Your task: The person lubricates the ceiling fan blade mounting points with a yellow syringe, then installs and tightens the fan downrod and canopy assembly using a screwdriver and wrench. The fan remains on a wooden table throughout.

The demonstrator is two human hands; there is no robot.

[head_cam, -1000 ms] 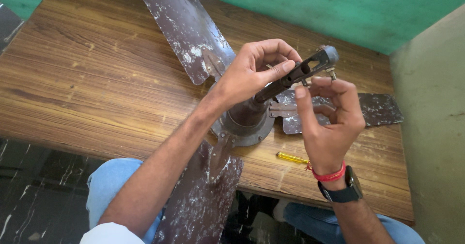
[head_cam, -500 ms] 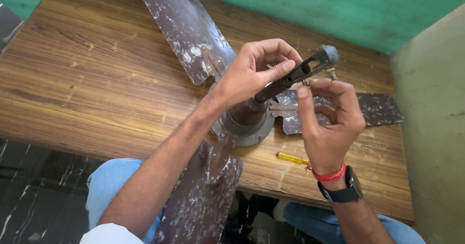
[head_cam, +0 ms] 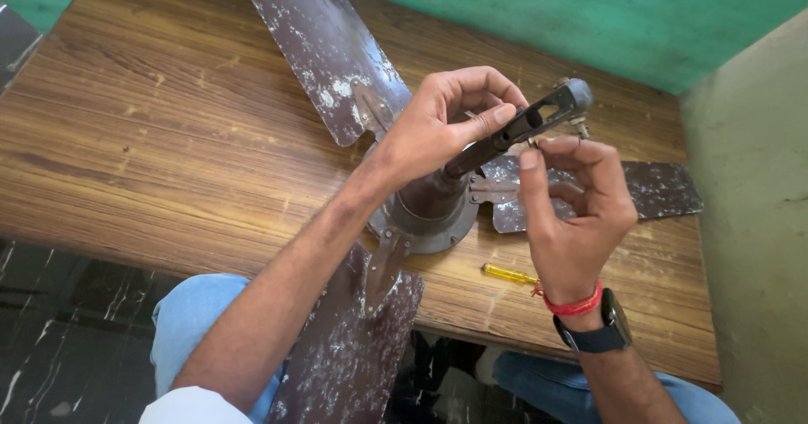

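Since a second ago our hands have barely shifted. Seen from the head camera, our left hand pinches the fan's down rod, which slants up from the motor hub on the bench. Our right hand, just below the rod's tip, pinches something too small to tell.

Lying on a wooden table, near its front edge: a small yellow screwdriver. Standing behind the table: a green wall, meeting a pale wall at the right. Showing below the table edge: dark marbled floor.
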